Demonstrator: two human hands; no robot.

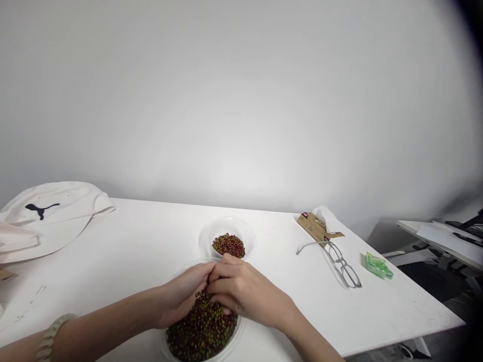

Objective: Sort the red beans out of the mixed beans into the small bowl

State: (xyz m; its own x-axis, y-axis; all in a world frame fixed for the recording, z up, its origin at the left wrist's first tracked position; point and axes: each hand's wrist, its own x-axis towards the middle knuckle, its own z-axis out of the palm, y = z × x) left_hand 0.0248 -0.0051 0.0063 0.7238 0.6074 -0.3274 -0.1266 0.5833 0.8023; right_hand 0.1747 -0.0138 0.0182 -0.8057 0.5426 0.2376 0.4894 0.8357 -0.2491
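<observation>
A large clear bowl [164,347] holds a heap of mixed red and green beans [206,329]. Over its far part, my left hand [183,294] is cupped with the palm turned inward, its fingertips mostly hidden behind the other hand. My right hand [247,291] meets it from the right, fingers curled and pressed together at the left hand's fingers. What lies between the fingers is hidden. Just beyond both hands stands a smaller white bowl [247,234] with a smaller pile of red and green beans [229,245].
A white cap [71,206] lies at the table's left. Toward the right are a brown tissue packet [315,226] with a tissue sticking out, eyeglasses [341,261] and a green packet [379,265]. A wall [234,110] rises behind the white table [294,296].
</observation>
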